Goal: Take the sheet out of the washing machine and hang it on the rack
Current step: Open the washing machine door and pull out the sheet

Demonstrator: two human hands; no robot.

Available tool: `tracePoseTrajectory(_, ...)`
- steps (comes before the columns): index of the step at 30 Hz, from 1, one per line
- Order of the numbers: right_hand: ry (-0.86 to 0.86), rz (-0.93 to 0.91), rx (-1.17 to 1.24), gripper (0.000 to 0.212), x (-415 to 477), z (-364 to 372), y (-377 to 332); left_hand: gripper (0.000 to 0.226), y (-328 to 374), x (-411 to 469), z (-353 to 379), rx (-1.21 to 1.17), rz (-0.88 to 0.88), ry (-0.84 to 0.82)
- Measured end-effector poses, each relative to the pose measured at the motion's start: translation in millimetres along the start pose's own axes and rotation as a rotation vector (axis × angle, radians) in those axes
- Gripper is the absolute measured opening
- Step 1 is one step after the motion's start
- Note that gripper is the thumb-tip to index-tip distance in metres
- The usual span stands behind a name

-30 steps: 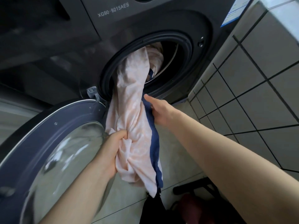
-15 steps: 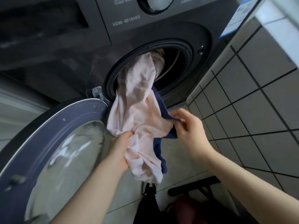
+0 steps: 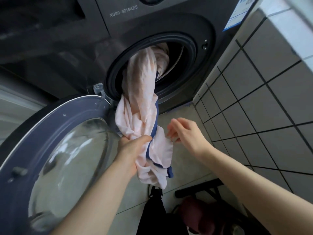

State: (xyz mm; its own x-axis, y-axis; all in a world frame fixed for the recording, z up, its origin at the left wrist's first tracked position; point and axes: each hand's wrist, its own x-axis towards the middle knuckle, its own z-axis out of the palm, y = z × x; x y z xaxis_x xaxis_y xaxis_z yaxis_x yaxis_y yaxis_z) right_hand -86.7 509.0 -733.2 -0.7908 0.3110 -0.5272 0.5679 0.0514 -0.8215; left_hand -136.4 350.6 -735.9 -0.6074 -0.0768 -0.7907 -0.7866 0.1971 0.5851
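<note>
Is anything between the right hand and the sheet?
Nothing visible. The right hand hovers open just right of the sheet. The left hand grips the sheet, whose upper end is inside the washing machine.

Sheet [image 3: 144,99] across left of drum mouth [image 3: 177,68]; right side free.

- Left hand [image 3: 133,150] gripped the bunched sheet [image 3: 144,92], fingers curled tight; forearm reached up from lower left
- Right hand [image 3: 185,133] hovered just beside it, fingers loosely spread, motion-blurred; forearm extended from lower right
</note>
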Motion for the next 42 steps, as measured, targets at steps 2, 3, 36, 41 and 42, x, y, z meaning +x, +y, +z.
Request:
tracePoseTrajectory(2, 0.051, 0.167, 0.104, 0.033, 20.0, 4.7, -4.2, 0.034, -3.3, -6.7, -1.9, 0.017, 0.016, -0.015)
tracePoseTrajectory(3, 0.044, 0.272, 0.172, 0.037, 29.2, 8.0, -7.6, 0.033, -5.6, -8.9, -3.2, 0.015, 0.02, -0.025)
tracePoseTrajectory(36, -0.239, -0.545, -0.496, 0.023, -74.8, -11.5, 9.0, 0.049, -26.1, -31.0, 20.8, -0.139, -0.043, -0.088)
tracePoseTrajectory(41, -0.184, -0.245, -0.209, 0.031, -63.1, -5.1, 15.3, 0.014, -36.1, -34.3, 5.3, -0.071, 0.029, 0.094)
tracePoseTrajectory(42, -0.095, -0.179, -0.184, 0.027, -55.5, -4.9, 18.5, 0.014, -37.3, -32.7, 2.5, -0.079, 0.039, 0.086)
